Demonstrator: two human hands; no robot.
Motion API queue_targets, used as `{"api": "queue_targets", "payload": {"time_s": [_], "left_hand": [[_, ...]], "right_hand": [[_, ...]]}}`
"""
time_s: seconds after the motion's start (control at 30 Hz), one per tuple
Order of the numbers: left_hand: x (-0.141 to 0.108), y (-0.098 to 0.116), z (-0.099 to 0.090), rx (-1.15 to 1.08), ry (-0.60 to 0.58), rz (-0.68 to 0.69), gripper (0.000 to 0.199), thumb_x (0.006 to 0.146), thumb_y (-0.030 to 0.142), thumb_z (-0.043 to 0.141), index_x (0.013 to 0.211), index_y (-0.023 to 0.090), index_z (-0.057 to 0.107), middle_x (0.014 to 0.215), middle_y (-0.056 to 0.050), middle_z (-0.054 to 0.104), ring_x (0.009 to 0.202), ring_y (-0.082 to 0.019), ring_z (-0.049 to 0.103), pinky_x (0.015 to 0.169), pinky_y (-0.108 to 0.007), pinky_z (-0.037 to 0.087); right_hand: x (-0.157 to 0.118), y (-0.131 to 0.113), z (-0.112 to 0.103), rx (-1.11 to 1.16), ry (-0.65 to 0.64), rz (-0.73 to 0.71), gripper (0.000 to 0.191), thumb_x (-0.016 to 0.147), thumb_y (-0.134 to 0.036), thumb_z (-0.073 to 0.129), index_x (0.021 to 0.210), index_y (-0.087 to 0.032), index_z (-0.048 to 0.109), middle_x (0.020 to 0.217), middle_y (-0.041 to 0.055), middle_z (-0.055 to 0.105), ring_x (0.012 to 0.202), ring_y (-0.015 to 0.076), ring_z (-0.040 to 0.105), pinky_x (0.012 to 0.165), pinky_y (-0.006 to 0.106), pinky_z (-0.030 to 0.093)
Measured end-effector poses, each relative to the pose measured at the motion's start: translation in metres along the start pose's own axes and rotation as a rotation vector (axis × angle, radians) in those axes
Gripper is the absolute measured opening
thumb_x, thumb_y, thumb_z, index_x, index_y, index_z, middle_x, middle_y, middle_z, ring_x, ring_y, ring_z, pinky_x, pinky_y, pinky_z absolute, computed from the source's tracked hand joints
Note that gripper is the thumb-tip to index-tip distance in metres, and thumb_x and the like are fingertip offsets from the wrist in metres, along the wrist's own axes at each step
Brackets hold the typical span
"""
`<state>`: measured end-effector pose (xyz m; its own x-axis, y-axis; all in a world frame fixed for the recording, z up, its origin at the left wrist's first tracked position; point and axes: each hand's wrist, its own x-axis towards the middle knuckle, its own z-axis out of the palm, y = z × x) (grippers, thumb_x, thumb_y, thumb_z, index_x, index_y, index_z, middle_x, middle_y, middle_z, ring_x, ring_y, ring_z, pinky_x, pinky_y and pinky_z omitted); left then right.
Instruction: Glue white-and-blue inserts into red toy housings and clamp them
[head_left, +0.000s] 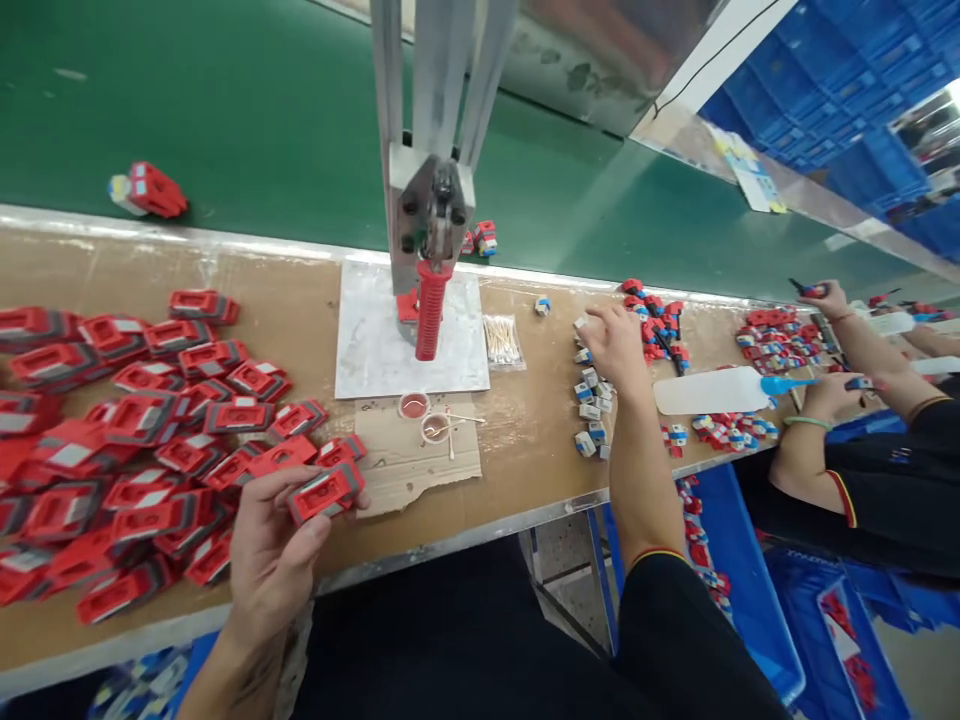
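Observation:
My left hand [274, 550] holds a red plastic toy part [327, 490] with a recess in its face, thumb below and fingers behind it. My right hand [616, 345] reaches over the table, its fingertips closed at a small white block [580, 324] at the top of a group of small white-and-blue blocks [589, 400]. A large pile of red and grey parts [150, 430] spreads beside my left hand. Between my hands lie two small cups of reddish liquid [414, 405] and cotton swabs [451, 435] on a cardboard piece [397, 478].
A press with a red handle [433, 310] stands on a white plate [367, 345]. Behind runs a green belt [262, 130] carrying assembled pieces. A bag of swabs [503, 342] lies nearby. To the right, a co-worker's hand [825, 395] is near a white squeeze bottle [709, 391]; blue bins [757, 590] stand below.

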<state>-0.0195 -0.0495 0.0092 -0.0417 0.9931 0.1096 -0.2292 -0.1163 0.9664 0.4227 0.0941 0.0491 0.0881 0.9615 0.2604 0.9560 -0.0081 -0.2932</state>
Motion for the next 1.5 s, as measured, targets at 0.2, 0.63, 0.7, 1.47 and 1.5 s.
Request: {"api": "queue_targets", "payload": {"time_s": [0.2,0.63,0.7,1.47,1.5], "left_hand": [[-0.004,-0.001,0.008,0.156,-0.007,0.024,0.027,0.098,0.036,0.078,0.122,0.028,0.072,0.087,-0.002,0.083,0.071,-0.022,0.082,0.067,-0.032,0.071],[0.007,0.016,0.065,0.075,-0.198,-0.027,0.033,0.097,0.032,0.079,0.127,0.020,0.073,0.120,-0.013,0.085,0.103,-0.024,0.086,0.091,-0.032,0.072],[0.007,0.014,0.073,0.036,-0.215,-0.035,0.037,0.098,0.031,0.078,0.132,0.020,0.068,0.125,-0.014,0.083,0.107,-0.024,0.085,0.093,-0.032,0.071],[-0.008,0.005,0.068,0.149,-0.122,-0.025,0.034,0.099,0.029,0.075,0.130,0.018,0.066,0.118,-0.013,0.085,0.104,-0.024,0.085,0.092,-0.032,0.071],[-0.004,0.009,0.064,0.111,-0.191,-0.092,0.037,0.099,0.029,0.074,0.133,0.017,0.067,0.119,-0.014,0.085,0.107,-0.025,0.085,0.094,-0.033,0.070]], "right_hand": [[0.078,-0.015,0.041,0.059,-0.289,-0.128,0.036,0.082,-0.019,0.076,0.118,-0.017,0.077,0.126,0.0181,0.079,0.124,0.0380,0.068,0.117,0.058,0.050],[-0.099,-0.124,0.000,1.215,-0.085,-0.205,0.062,0.069,-0.062,0.098,0.111,-0.023,0.075,0.105,0.0065,0.081,0.084,0.0195,0.081,0.070,0.030,0.068],[-0.117,-0.140,0.004,1.271,-0.062,-0.152,0.064,0.067,-0.066,0.098,0.110,-0.024,0.077,0.101,0.0063,0.082,0.080,0.0197,0.081,0.066,0.030,0.069],[-0.155,-0.181,0.007,0.888,0.126,-0.382,0.039,0.090,-0.027,0.088,0.127,-0.026,0.075,0.111,0.0085,0.081,0.103,0.0222,0.080,0.086,0.034,0.068],[-0.150,-0.178,0.002,0.842,0.087,-0.482,0.039,0.092,-0.024,0.086,0.129,-0.026,0.073,0.114,0.0093,0.081,0.106,0.0228,0.080,0.090,0.036,0.068]]}}
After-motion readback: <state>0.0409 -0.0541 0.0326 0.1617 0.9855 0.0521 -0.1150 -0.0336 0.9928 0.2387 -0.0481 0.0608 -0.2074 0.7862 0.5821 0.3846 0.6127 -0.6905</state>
